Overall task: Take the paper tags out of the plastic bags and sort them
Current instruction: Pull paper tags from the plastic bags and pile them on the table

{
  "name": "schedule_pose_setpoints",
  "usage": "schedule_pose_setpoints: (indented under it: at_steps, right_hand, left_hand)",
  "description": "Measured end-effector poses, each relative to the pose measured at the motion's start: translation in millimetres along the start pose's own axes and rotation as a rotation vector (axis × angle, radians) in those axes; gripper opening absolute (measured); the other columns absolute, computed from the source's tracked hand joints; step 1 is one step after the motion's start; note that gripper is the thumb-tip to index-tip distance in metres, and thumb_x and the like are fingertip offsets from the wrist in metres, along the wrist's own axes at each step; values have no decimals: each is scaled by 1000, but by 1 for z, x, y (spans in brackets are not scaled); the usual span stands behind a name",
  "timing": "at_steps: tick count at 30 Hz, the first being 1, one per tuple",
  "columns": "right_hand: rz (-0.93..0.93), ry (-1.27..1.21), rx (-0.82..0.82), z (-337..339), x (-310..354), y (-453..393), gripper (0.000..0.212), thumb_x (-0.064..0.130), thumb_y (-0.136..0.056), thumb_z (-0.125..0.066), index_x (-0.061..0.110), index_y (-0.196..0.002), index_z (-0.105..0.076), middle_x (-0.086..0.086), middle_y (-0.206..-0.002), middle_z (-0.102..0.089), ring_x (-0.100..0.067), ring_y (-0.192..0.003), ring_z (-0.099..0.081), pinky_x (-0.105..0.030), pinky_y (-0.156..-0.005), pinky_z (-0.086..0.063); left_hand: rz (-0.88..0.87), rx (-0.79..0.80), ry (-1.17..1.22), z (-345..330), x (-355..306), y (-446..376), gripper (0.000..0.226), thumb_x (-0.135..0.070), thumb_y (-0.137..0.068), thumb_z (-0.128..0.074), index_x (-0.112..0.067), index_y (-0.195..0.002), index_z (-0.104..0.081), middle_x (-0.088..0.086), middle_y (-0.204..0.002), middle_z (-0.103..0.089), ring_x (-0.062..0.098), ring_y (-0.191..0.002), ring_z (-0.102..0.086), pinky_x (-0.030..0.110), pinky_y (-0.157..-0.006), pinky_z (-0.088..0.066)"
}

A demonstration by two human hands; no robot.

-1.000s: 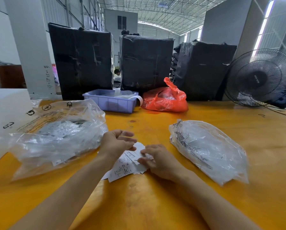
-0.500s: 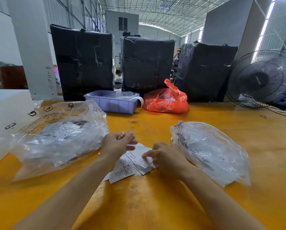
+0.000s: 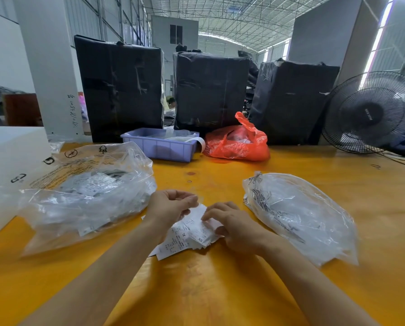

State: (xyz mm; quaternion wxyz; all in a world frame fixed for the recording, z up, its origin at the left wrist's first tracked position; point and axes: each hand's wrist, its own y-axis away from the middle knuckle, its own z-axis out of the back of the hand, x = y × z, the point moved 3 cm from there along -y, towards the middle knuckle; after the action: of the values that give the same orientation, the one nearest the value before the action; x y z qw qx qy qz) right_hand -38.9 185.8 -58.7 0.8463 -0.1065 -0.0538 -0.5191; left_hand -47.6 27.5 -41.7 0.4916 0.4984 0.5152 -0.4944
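Sorting has only begun: a small pile of paper tags (image 3: 187, 234) lies on the yellow surface (image 3: 220, 290). Left hand (image 3: 167, 208) pinches one tag; right hand (image 3: 234, 225) presses the pile with straight fingers. Two plastic bags (image 3: 86, 191) (image 3: 298, 215) look full.

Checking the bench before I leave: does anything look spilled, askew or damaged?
Nothing spilled or damaged. The paper tags lie in a loose, skewed pile between the hands, and a white strip droops over the purple tray rim.
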Motion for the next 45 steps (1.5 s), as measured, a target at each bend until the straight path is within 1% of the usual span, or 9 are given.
schedule_pose_setpoints:
  at_steps: [8,17,21,23,27,32,37,41,45]
  right_hand:
    - [-5,-68,-7,0,11,1,30,26,-87,-65,29,-116,-57,11,-131,-44,-14,-125,-30,-43,-103,-32]
    - [-15,-235,-220,14,8,7,3,17,-78,-73,15,-80,-72,6,-79,-69,-18,-82,-60,-37,-80,-46]
    - [-65,-392,-182,19,3,7,21,12,-89,-62,9,-69,-66,-3,-84,-66,-12,-74,-57,-25,-69,-44]
    - [-94,-566,-166,21,3,8,20,12,-91,-60,15,-72,-67,-5,-89,-60,-9,-76,-51,-17,-68,-40]
    - [-196,-1065,-397,29,-6,10,11,-4,-85,-62,3,-88,-69,-11,-79,-68,-10,-64,-58,-18,-57,-44]
    - [-365,-1449,-441,29,-7,9,3,-1,-85,-62,1,-86,-61,-14,-82,-70,-21,-67,-70,-26,-63,-56]
    - [-364,-1495,-528,34,-5,10,7,13,-75,-70,9,-73,-66,-2,-63,-60,-11,-55,-50,-20,-54,-44]
    - [-339,-1571,-585,37,-2,12,4,-1,-81,-65,3,-82,-65,-4,-66,-67,-9,-53,-61,-18,-52,-52]
    - [-321,-1369,-590,38,0,13,7,3,-80,-68,9,-82,-66,-5,-72,-67,-14,-62,-62,-23,-60,-50]
  left_hand:
    - [-19,-19,4,0,1,-2,10,-16,-77,-75,-10,-79,-68,-2,-68,-71,10,-62,-59,20,-58,-43]
    - [26,-2,99,-1,1,-3,10,0,-74,-74,-4,-79,-67,7,-69,-70,15,-61,-61,21,-58,-53]
    - [25,-1,120,-2,1,-2,8,-5,-76,-74,-3,-79,-66,6,-69,-72,15,-61,-63,23,-61,-53]
    - [25,-6,116,-3,-1,-1,11,-11,-76,-74,-6,-80,-66,4,-69,-72,13,-61,-63,21,-59,-51]
    - [59,14,131,-5,-3,1,12,-15,-75,-75,-8,-79,-67,1,-68,-73,11,-62,-61,19,-55,-50]
    - [92,68,154,-12,-1,5,9,-11,-77,-73,-6,-81,-67,0,-65,-72,10,-60,-60,13,-50,-50]
    - [97,112,149,-20,2,9,12,-12,-75,-74,-4,-83,-69,3,-70,-72,11,-63,-58,13,-53,-49]
    - [94,112,127,-22,3,10,11,-10,-75,-75,-3,-82,-70,3,-69,-71,8,-59,-58,12,-51,-48]
    - [85,119,90,-23,3,11,10,-12,-77,-74,-4,-83,-70,4,-73,-71,9,-60,-58,12,-50,-48]
